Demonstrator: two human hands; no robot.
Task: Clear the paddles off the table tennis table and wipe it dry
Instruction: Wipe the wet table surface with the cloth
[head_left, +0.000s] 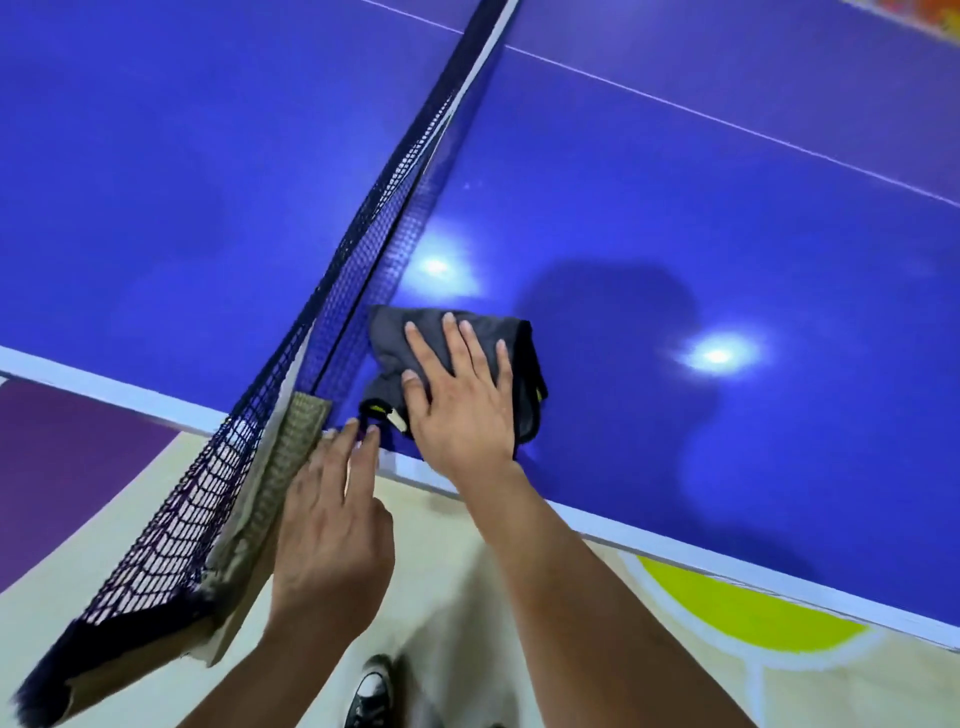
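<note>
The person stands at the side of the blue table (727, 208), right by the net (363, 234). The right hand (462, 395) lies flat on a dark grey cloth (395, 332), fingers straight and spread, pressing it to the top just beside the net and near the white edge. The left hand (332, 519) reaches in alongside the net post (296, 447), fingers straight and close together, tips touching the table's edge.

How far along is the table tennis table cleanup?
No paddles show on the visible table, so clearing looks done. Wiping is in hand: the right hand presses a dark cloth flat beside the net, while the left hand touches the table edge. Whether the rest is dry cannot be told.
</note>
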